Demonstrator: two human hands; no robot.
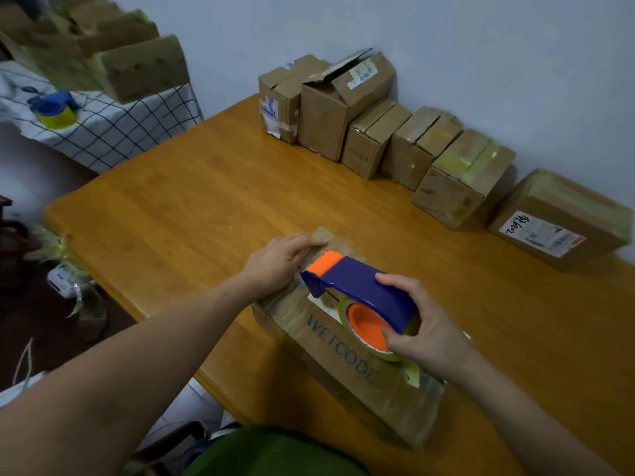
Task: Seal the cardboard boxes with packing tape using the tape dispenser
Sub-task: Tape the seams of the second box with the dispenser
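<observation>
A flat, oblong cardboard box [343, 359] printed WETCODE in blue, its worn brown surface glossy with old tape, lies at the near edge of the smooth orange-brown wooden table [206, 201]. The left hand [278, 266] presses on the box's far corner with fingers laid nearly straight. The right hand [426, 331] grips a tape dispenser [360, 286] on the box's top, fingers curled round its curved blue plastic shell and orange hub; the yellowish tape roll sits inside, and the orange nose points at the far end. Along the table's far edge a row of small, dented cardboard boxes [412, 146] stands by the wall, some with flaps open.
</observation>
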